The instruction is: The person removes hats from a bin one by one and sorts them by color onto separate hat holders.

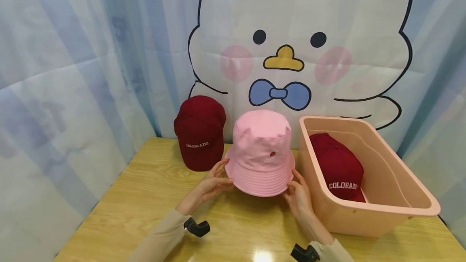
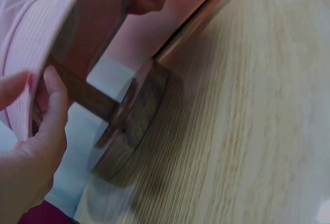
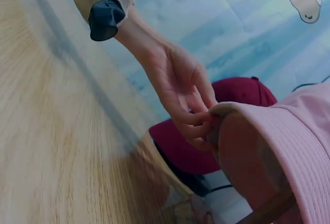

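Note:
A pink bucket hat [image 1: 260, 148] with a small strawberry on its front is in the middle of the head view. My left hand [image 1: 214, 182] pinches the left side of its brim, thumb and fingers on either face of the cloth. On the opposite side, my right hand [image 1: 299, 193] grips the brim with curled fingers. Under the hat, the left wrist view shows a wooden stand [image 2: 131, 126] with a round base and a post that reaches up into the crown. The hat's inside is partly visible from below.
Behind my left hand, a dark red cap [image 1: 200, 132] with white lettering is propped upright. To the right stands a peach plastic bin [image 1: 400, 181], with another dark red cap [image 1: 338, 169] inside. A curtain [image 1: 91, 72] hangs behind the wooden table [image 1: 145, 197].

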